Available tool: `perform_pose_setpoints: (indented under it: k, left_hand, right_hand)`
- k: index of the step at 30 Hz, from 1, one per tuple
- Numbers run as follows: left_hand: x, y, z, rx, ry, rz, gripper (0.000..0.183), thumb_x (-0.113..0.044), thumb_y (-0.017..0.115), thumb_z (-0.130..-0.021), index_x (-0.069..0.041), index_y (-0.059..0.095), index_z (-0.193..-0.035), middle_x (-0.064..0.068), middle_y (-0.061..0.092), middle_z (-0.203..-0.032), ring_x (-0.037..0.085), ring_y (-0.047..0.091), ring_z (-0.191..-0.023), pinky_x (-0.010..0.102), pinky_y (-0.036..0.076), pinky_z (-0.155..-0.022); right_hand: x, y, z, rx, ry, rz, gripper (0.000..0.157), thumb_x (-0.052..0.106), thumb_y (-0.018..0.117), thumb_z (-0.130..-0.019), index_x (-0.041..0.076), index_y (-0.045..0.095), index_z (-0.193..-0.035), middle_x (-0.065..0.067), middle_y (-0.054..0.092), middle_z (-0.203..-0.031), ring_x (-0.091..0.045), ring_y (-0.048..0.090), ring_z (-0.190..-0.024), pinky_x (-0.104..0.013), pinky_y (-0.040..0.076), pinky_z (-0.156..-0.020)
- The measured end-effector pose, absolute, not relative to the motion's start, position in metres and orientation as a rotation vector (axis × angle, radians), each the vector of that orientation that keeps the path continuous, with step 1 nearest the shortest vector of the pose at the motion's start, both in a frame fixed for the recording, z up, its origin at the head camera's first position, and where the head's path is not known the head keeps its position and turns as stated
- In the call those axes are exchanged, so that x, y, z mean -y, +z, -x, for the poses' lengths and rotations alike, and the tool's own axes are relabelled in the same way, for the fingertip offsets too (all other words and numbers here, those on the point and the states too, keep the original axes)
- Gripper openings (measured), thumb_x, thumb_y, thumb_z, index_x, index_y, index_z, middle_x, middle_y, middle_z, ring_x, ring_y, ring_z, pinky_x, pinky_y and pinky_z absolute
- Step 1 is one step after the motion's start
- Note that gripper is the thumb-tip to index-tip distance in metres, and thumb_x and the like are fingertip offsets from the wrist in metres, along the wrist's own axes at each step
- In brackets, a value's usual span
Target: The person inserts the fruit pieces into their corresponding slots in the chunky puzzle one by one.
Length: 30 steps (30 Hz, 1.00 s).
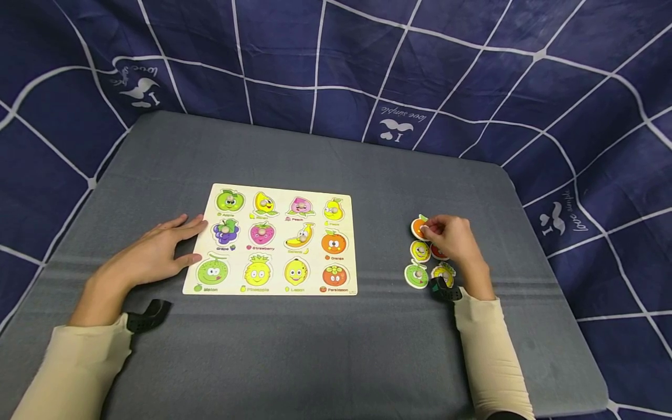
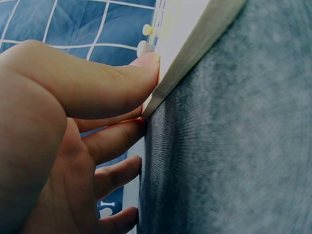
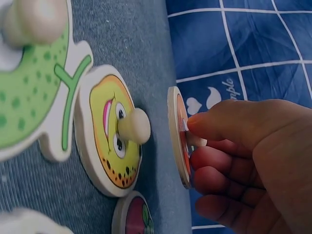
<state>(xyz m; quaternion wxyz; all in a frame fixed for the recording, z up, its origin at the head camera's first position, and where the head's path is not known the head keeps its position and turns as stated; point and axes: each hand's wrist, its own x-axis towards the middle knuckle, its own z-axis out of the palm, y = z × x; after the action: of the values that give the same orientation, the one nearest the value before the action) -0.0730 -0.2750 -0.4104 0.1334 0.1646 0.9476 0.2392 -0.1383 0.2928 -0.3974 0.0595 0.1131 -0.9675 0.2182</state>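
My right hand pinches the knob of an orange puzzle piece between thumb and fingers. In the right wrist view that piece stands apart from the lemon piece. My left hand lies at the left side of the wooden fruit board, fingers extended. Its thumb touches the board's edge in the left wrist view. Knobs show on the board's top row and on its grape, strawberry and banana; the printed orange and the bottom row show none.
Below the right hand lie a lemon piece, a melon piece, a pineapple piece and a partly hidden red piece. All are on a grey cloth-covered table, with a blue checked curtain behind.
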Motion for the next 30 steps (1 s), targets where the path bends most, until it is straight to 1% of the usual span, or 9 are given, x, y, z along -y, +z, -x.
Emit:
perform_pose_setpoints:
  k: [3,10,15,25,30]
  left_hand:
    - [0.275,-0.41,0.073,-2.748,0.694,-0.477,0.074,-0.016,0.074,-0.088,0.005,0.037,-0.148,0.026,0.032,-0.154,0.052,0.022,-0.142,0.073,0.018,-0.106]
    - [0.274,-0.41,0.073,-2.752,0.693,-0.478,0.074,-0.016,0.074,-0.088,0.005,0.038,-0.148,0.025,0.032,-0.154,0.052,0.022,-0.142,0.074,0.019,-0.105]
    - [0.274,-0.41,0.072,-2.754,0.687,-0.473,0.074,-0.016,0.074,-0.088,0.005,0.037,-0.148,0.025,0.032,-0.154,0.052,0.022,-0.142,0.074,0.019,-0.105]
    - [0.274,-0.411,0.073,-2.748,0.678,-0.476,0.074,-0.017,0.074,-0.089,0.005,0.037,-0.149,0.025,0.031,-0.155,0.051,0.022,-0.142,0.074,0.019,-0.105]
    - [0.275,-0.41,0.073,-2.753,0.676,-0.479,0.073,-0.016,0.074,-0.089,0.005,0.037,-0.148,0.025,0.032,-0.154,0.051,0.022,-0.142,0.074,0.019,-0.105]
  right_hand:
    - [-0.289,-0.397,0.137,2.941,0.679,-0.345,0.016,0.013,0.072,-0.089,-0.003,0.073,-0.086,-0.008,0.069,-0.073,-0.016,0.059,-0.062,-0.029,0.048,-0.056]
    - [-0.279,-0.394,0.136,2.955,0.725,-0.384,0.016,0.013,0.072,-0.089,-0.002,0.073,-0.086,-0.007,0.068,-0.072,-0.013,0.058,-0.061,-0.023,0.046,-0.053]
    - [-0.269,-0.392,0.136,2.957,0.72,-0.443,0.012,0.011,0.071,-0.088,-0.001,0.073,-0.085,-0.005,0.067,-0.071,-0.014,0.059,-0.061,-0.025,0.047,-0.054]
    - [-0.25,-0.391,0.138,2.927,0.757,-0.567,0.009,0.009,0.073,-0.086,0.001,0.073,-0.081,-0.002,0.067,-0.068,-0.012,0.06,-0.06,-0.024,0.049,-0.054]
    - [-0.239,-0.388,0.139,2.917,0.787,-0.619,0.009,0.007,0.073,-0.086,0.0,0.073,-0.081,-0.003,0.066,-0.068,-0.013,0.06,-0.06,-0.025,0.049,-0.055]
